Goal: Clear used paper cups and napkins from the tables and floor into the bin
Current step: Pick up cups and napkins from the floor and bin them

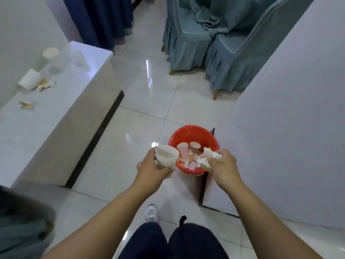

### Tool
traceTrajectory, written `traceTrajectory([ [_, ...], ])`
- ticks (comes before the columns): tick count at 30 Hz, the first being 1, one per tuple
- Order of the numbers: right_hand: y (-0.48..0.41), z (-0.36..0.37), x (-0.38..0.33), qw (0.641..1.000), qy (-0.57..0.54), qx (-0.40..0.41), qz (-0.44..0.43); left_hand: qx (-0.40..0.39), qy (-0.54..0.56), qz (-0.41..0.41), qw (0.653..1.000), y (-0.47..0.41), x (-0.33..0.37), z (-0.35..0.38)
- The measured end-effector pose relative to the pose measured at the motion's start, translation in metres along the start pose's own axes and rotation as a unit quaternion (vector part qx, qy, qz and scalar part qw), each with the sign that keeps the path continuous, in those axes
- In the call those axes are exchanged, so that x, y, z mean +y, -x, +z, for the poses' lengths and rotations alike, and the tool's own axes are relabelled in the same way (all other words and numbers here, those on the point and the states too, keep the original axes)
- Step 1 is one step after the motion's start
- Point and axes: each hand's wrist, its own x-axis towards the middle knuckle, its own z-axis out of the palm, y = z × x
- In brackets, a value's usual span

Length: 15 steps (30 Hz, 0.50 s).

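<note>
Two pink cups [182, 148] stand among napkin scraps [192, 162] inside the red bin [194, 130] on the floor [149, 113] at twelve o'clock. The left hand [152, 166] grips a white paper cup [166, 156] just at the bin's nine o'clock rim; the right hand [224, 163] clutches crumpled napkins [211, 157] over its three o'clock rim. On the table [78, 86] at ten o'clock sit an upright cup [50, 52], a tipped cup [29, 79] and stained scraps [26, 105].

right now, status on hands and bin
Left hand grips paper cup beside bin. Right hand grips crumpled napkins over its rim. Another cup, napkin scraps on white table. Nothing in the way.
</note>
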Motion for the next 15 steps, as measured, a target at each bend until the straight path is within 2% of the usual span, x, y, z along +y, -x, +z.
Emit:
traceTrajectory([
  [4, -0.039, 0.015, 0.005, 0.995, 0.012, 0.007, 0.101, -0.055, -0.040, -0.043, 0.997, -0.053, 0.006, 0.021],
  [9, -0.096, 0.033, 0.027, 0.986, 0.000, -0.006, 0.167, -0.135, -0.080, -0.071, 0.985, -0.120, 0.009, 0.053],
  [15, -0.171, 0.058, 0.060, 0.974, 0.000, -0.025, 0.225, -0.139, -0.115, -0.127, 0.975, -0.208, -0.012, 0.100],
])
